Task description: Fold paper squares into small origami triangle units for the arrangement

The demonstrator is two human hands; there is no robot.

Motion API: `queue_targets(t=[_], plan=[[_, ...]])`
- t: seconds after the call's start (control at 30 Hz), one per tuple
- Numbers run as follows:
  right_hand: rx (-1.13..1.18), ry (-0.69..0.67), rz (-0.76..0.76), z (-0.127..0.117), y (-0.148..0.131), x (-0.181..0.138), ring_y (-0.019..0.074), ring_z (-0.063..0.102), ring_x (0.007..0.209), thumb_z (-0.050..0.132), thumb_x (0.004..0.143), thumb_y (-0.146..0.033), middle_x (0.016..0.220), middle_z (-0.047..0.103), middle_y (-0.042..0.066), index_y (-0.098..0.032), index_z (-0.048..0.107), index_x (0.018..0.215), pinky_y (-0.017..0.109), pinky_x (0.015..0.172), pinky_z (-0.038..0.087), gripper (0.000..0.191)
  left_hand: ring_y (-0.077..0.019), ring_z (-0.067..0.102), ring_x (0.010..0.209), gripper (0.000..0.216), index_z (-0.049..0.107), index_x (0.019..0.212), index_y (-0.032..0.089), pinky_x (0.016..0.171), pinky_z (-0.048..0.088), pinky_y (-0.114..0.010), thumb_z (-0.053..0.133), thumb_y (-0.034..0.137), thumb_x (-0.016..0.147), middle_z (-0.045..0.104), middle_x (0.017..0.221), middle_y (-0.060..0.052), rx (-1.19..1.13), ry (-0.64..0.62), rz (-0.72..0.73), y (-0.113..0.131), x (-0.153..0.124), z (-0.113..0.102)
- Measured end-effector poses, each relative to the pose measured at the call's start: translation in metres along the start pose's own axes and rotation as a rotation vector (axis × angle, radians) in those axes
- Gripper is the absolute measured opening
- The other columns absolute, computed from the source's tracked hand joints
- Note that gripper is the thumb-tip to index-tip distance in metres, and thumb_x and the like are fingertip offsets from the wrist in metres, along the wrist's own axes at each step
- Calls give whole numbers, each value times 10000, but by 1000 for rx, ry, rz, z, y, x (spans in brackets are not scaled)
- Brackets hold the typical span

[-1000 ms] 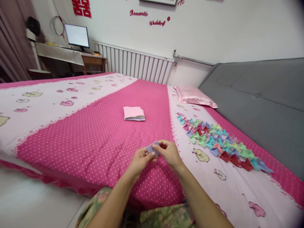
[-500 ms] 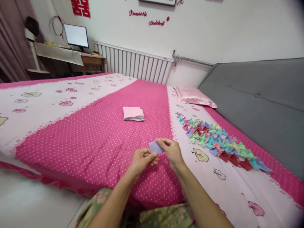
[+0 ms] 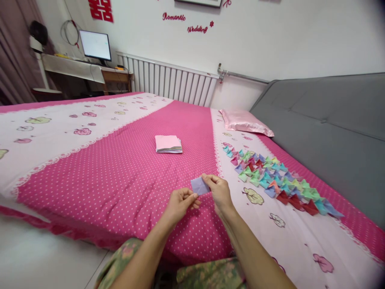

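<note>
Between my two hands is a small folded square of lilac origami paper [image 3: 199, 186], held just above the pink dotted bedspread. My left hand [image 3: 182, 202] pinches its lower edge between thumb and fingers. At the upper right corner, my right hand [image 3: 219, 192] grips the paper with thumb and fingertips. Crease lines run across the face of the paper. Farther back lies a stack of square paper sheets [image 3: 167, 144], pink on top. To the right, rows of small folded paper boats [image 3: 272, 178] in many colours rest on the white strip of the bedspread.
The bed [image 3: 120, 160] spreads out before me. A pink satin pillow [image 3: 246, 123] lies near the grey padded headboard [image 3: 327, 132] on the right. Along the wall stands a white radiator [image 3: 168, 76]. A desk [image 3: 72, 66] with a monitor [image 3: 95, 45] is at the back left.
The lilac paper has turned slightly and shifted a little to the right, showing more of its creased face. Both hands keep hold of it. The view has moved very slightly.
</note>
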State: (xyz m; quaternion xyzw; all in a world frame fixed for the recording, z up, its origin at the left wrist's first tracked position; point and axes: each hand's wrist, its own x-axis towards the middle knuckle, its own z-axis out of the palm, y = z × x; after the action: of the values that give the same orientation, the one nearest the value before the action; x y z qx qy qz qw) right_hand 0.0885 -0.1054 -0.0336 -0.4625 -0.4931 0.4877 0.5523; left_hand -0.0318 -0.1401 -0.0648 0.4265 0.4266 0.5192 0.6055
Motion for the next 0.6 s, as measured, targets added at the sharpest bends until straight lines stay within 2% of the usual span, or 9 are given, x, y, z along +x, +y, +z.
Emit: queue_targets(t=[0.17, 0.4, 0.6], plan=[[16, 2, -4, -1, 2, 0, 79, 344, 469, 637, 621, -418, 478, 440, -49, -145, 530, 510, 207, 460, 268, 313, -114, 580, 487, 214, 543, 628, 114, 502, 429, -208, 643, 301, 655, 647, 572, -67, 23, -48, 49, -1, -1, -1], [37, 6, 2, 0, 1, 0, 86, 371, 485, 629, 623, -440, 498, 455, -41, -145, 534, 534, 208, 478, 298, 323, -109, 576, 486, 223, 540, 612, 113, 499, 422, -203, 653, 303, 644, 644, 565, -63, -4, -34, 39, 3, -2, 1], [-26, -102, -42, 1, 1, 0, 89, 396, 500, 567, 684, -466, 534, 485, -31, -144, 563, 595, 202, 477, 309, 334, -106, 574, 487, 219, 546, 617, 114, 495, 419, -197, 650, 305, 643, 645, 572, -63, -8, 34, 17, 5, -2, 0]])
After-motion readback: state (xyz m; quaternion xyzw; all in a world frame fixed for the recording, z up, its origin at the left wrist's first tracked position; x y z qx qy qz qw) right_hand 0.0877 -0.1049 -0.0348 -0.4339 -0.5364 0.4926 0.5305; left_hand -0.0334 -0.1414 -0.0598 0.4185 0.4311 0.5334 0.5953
